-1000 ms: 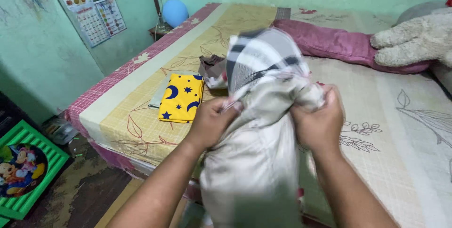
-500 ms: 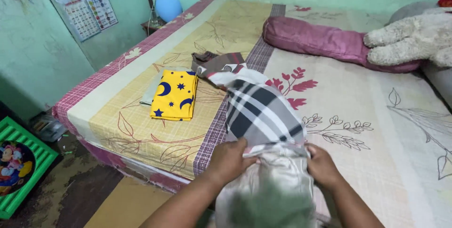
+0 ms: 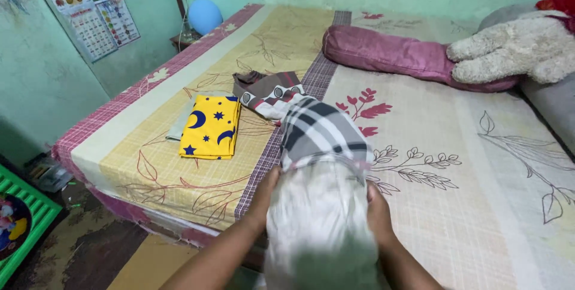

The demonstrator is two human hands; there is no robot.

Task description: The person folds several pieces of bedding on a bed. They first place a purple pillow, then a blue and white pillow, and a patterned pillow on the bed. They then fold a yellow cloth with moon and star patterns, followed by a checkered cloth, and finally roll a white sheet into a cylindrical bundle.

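I hold a pale grey garment [image 3: 317, 218] with a black, grey and white checked part [image 3: 320, 131] at the near edge of the bed [image 3: 419, 164]. The checked end lies on the bed; the pale part is blurred and bunched between my hands. My left hand [image 3: 268, 189] grips its left side and my right hand [image 3: 376, 209] grips its right side, both mostly hidden by the cloth. Beyond the checked end lies a crumpled brown and white patterned cloth [image 3: 266, 89]. A folded yellow cloth with blue moons and stars [image 3: 209, 126] lies to the left.
A pink bolster pillow [image 3: 389, 53] and a pale plush toy [image 3: 515, 50] lie at the far side of the bed. A blue balloon [image 3: 205, 16] sits by the green wall, with posters [image 3: 90, 8] on it. A green plastic crate [image 3: 24, 224] stands on the floor at left.
The garment came down from in front of me onto the bed. My hands dropped with it toward the near edge, and the checked end now lies flat.
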